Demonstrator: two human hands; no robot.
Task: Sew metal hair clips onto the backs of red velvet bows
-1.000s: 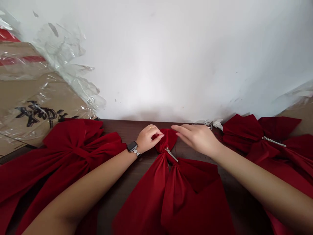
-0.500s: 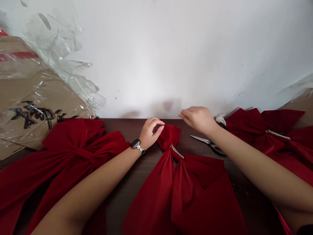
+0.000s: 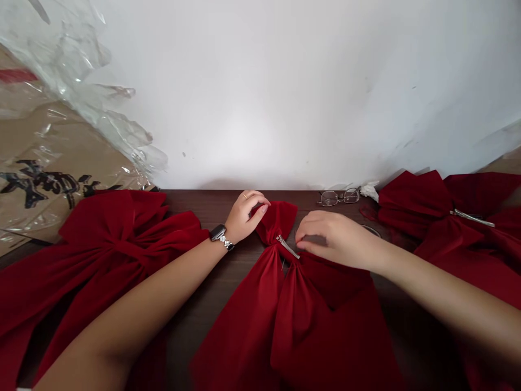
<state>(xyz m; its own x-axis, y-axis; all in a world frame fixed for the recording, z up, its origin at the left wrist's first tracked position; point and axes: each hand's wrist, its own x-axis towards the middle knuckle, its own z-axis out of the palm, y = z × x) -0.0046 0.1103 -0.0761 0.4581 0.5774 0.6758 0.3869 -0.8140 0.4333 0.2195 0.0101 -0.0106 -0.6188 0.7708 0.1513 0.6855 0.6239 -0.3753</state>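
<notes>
Lowered since the earlier frame: right hand (image 3: 325,236), now beside the clip (image 3: 288,247) on the red bow (image 3: 301,312) at lower centre.
Its fingers curl towards the thumb; whether they pinch anything, I cannot tell. Left hand (image 3: 244,217) has fingers bent at the upper loop's edge, grip unclear. A knuckle catching the clip could spring it loose, letting the gathered pleats fan out.

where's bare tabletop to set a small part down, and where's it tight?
Bare table: a back strip between the left bow and left hand, along the wall; a wedge between left forearm and middle bow; a small gap between middle bow and eyeglasses. Crowded: right side, where right hand, eyeglasses and right bow sit close.
</notes>
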